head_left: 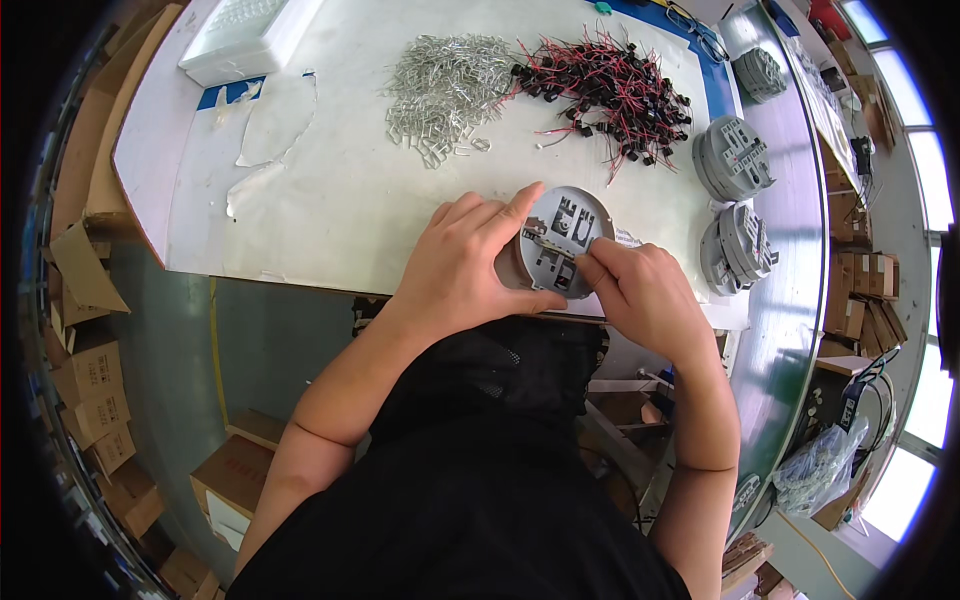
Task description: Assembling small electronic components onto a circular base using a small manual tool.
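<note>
A round grey plastic housing (575, 204) with several raised slots and cut-outs is at the near edge of the white table, tilted slightly. Around its left side curves my left hand (455, 262), thumb at the near rim and fingers at the far rim. My right hand (648, 295) is closed, thumb and forefinger pinched at the housing's right inner face. Whatever sits between those fingertips is hidden. Beyond the housing lie a heap of bent silvery metal clips (445, 95) and a heap of small black parts with red and black wires (625, 95).
Stacks of similar grey housings (735, 157) line the table's right side. A white foam box (238, 50) stands far left, near a torn piece of clear film (255, 178). Cardboard boxes (95, 375) stand left of the table. A shiny green surface (790, 330) runs along the right.
</note>
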`<state>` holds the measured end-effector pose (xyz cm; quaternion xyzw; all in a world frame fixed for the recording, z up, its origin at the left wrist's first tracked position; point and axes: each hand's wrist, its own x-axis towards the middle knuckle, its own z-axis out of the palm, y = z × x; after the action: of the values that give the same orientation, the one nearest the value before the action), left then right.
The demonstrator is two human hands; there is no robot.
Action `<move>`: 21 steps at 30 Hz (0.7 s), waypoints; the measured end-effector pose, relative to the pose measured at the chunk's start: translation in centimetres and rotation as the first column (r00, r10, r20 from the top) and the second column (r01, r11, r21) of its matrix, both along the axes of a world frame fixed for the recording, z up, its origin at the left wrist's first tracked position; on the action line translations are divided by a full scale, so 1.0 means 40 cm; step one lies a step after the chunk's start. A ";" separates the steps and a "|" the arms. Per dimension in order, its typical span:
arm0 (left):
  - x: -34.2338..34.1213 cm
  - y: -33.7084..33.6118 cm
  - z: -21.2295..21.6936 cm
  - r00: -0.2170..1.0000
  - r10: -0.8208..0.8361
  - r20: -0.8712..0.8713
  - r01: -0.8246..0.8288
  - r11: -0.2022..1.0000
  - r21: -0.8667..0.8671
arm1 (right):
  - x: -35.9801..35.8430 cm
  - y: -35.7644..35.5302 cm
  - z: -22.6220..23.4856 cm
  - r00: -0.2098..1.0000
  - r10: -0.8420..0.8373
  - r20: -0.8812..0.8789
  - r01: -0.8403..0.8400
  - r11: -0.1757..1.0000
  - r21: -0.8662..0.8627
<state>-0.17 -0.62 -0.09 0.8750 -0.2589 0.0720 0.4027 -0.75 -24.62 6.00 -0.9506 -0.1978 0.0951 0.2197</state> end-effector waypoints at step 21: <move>-0.002 -0.001 0.001 1.000 -0.006 -0.027 0.006 1.000 0.012 | 0.018 0.028 0.083 0.996 -0.020 -0.081 0.008 0.989 -0.146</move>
<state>-0.26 -0.66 -0.04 0.8776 -0.2563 0.0573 0.4010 -0.04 -23.52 9.32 -0.9607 -0.1744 0.1469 0.1583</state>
